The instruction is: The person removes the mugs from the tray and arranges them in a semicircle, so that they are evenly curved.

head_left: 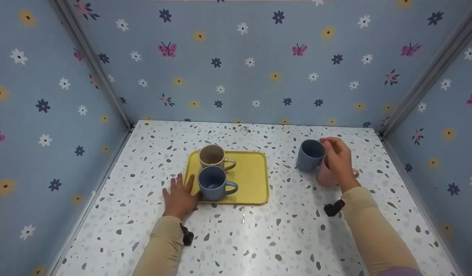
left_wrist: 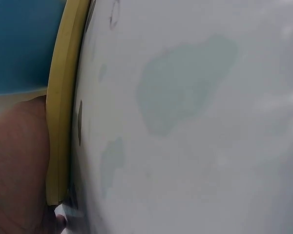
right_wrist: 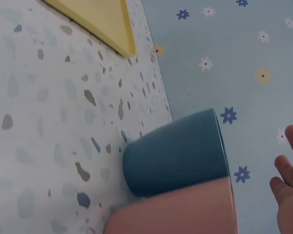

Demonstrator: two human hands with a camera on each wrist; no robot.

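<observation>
Head view: our left hand (head_left: 180,200), fingers spread, is by the yellow tray (head_left: 252,177), with a brown cup (head_left: 211,155) and a blue cup (head_left: 212,188) already on. Two look left to do: the pink cup (head_left: 326,176) and other blue cup (head_left: 309,158) by our loose, empty right hand (head_left: 339,158).

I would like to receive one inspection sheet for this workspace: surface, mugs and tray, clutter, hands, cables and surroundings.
Surface: white speckled table.
Mugs and tray: beige mug and left blue mug upright on the yellow tray; right blue mug and pink mug close together on the table, right of the tray.
Clutter: nothing seen.
Hands: left hand at the tray's left edge, fingers spread; right hand over the pink mug, no grip seen.
Cables: nothing seen.
Surroundings: blue walls with flowers and butterflies; grey corner posts.
</observation>
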